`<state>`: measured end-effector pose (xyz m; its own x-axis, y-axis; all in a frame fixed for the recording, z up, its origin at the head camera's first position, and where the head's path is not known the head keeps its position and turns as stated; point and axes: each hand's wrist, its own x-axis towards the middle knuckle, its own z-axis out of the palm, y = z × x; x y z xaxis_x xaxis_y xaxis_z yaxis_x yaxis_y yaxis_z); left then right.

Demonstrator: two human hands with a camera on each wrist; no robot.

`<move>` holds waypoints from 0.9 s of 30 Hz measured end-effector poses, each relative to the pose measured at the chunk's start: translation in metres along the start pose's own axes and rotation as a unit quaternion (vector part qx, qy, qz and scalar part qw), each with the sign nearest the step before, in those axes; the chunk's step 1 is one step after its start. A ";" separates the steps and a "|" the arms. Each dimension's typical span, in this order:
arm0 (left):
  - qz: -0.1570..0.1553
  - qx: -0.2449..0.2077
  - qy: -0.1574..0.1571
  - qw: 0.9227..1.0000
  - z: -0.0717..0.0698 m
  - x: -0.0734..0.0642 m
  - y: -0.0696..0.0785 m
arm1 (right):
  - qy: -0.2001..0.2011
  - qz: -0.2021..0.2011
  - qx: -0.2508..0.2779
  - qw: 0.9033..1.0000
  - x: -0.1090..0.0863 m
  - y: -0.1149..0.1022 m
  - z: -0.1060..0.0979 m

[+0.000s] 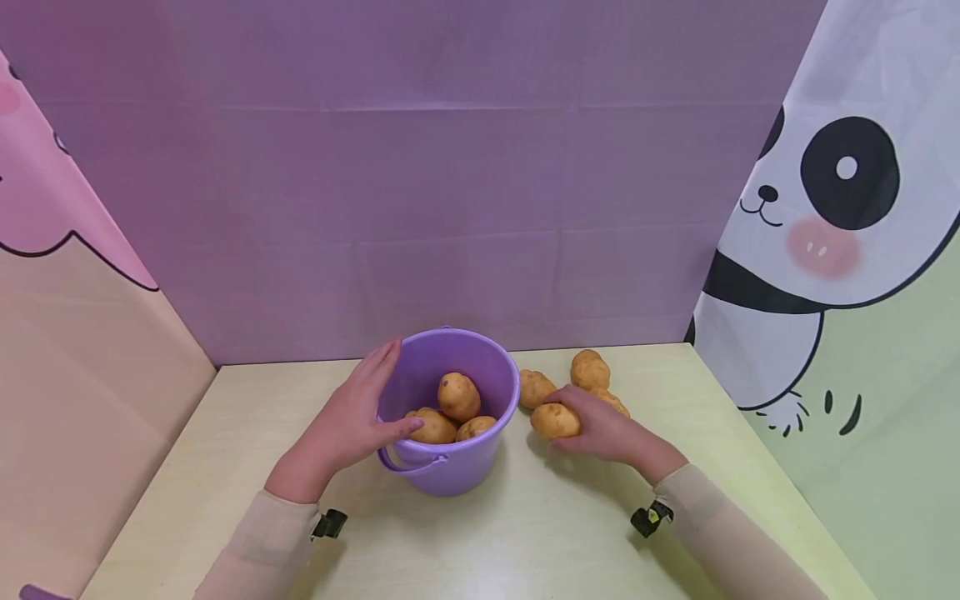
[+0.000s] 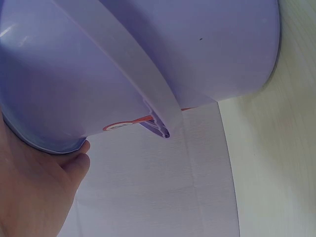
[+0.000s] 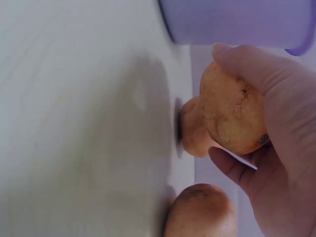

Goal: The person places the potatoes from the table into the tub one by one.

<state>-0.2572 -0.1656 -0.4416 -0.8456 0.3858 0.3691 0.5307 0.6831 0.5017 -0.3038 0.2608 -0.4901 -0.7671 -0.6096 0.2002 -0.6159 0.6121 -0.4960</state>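
A purple bucket (image 1: 457, 471) stands upright with three potatoes visible inside, one potato (image 1: 459, 397) lying above the others. My left hand (image 1: 348, 417) holds its left rim, the thumb reaching over the opening and the fingers along the outside; the left wrist view shows those fingers (image 2: 76, 165) against the rim. To the right of the bucket, my right hand (image 1: 600, 425) grips a potato (image 3: 234, 108) between thumb and fingers, raised off the table in the right wrist view. Behind that hand lie more potatoes: one by the bucket (image 1: 536, 388), one farther back (image 1: 590, 369), and one partly hidden (image 1: 611, 402).
The bucket's handle (image 1: 408, 472) hangs down at its front left. A pale wooden table (image 1: 465, 558) carries everything. A purple cloth backdrop (image 1: 450, 208) rises at the table's far edge, and a panda-printed sheet (image 1: 847, 333) hangs along the right side.
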 end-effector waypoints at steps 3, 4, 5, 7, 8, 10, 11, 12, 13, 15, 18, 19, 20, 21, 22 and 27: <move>-0.001 0.001 0.000 1.000 0.000 0.000 0.000 | 0.012 0.002 0.009 1.000 0.000 -0.002 -0.006; -0.001 0.001 0.000 1.000 0.000 0.000 0.000 | 0.015 0.002 0.015 1.000 0.000 -0.003 -0.008; -0.001 0.002 0.001 1.000 0.001 0.000 0.000 | 0.018 0.002 0.022 1.000 0.001 -0.003 -0.010; 0.000 0.002 0.002 1.000 0.001 0.000 -0.001 | 0.022 0.003 0.034 0.999 0.002 -0.005 -0.014; 0.001 0.003 0.003 1.000 0.002 0.000 -0.001 | 0.023 0.001 0.042 0.999 0.003 -0.006 -0.016; 0.001 0.002 0.003 1.000 0.002 0.001 -0.001 | 0.027 0.001 0.051 0.998 0.004 -0.009 -0.020; 0.001 0.002 0.004 1.000 0.002 0.001 -0.001 | 0.029 0.001 0.054 0.998 0.005 -0.010 -0.022; 0.001 0.001 0.004 1.000 0.003 0.001 -0.001 | 0.030 0.001 0.056 0.998 0.006 -0.011 -0.024; 0.001 -0.001 0.005 1.000 0.003 0.001 -0.001 | 0.032 0.000 0.057 0.998 0.007 -0.013 -0.026; 0.002 -0.002 0.006 1.000 0.003 0.001 -0.002 | 0.035 -0.003 0.059 0.998 0.009 -0.016 -0.030; 0.002 -0.003 0.007 1.000 0.002 0.000 -0.001 | 0.036 -0.010 0.061 0.997 0.011 -0.021 -0.036; 0.003 -0.003 0.006 1.000 0.002 0.000 -0.001 | 0.037 -0.012 0.060 0.997 0.012 -0.022 -0.038; 0.002 -0.003 0.006 1.000 0.002 -0.001 -0.001 | 0.038 -0.013 0.061 0.997 0.012 -0.024 -0.041; 0.001 -0.004 0.005 1.000 0.002 -0.001 -0.001 | 0.039 -0.013 0.061 0.997 0.013 -0.026 -0.043; 0.000 -0.004 0.005 1.000 0.002 -0.001 -0.001 | 0.040 -0.013 0.064 0.997 0.014 -0.028 -0.045; -0.003 -0.003 0.002 1.000 0.001 -0.001 0.000 | 0.045 -0.006 0.085 0.995 0.019 -0.035 -0.057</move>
<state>-0.2567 -0.1655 -0.4428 -0.8489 0.3794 0.3681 0.5254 0.6817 0.5091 -0.3073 0.2562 -0.4208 -0.7776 -0.5639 0.2781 -0.5916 0.5065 -0.6272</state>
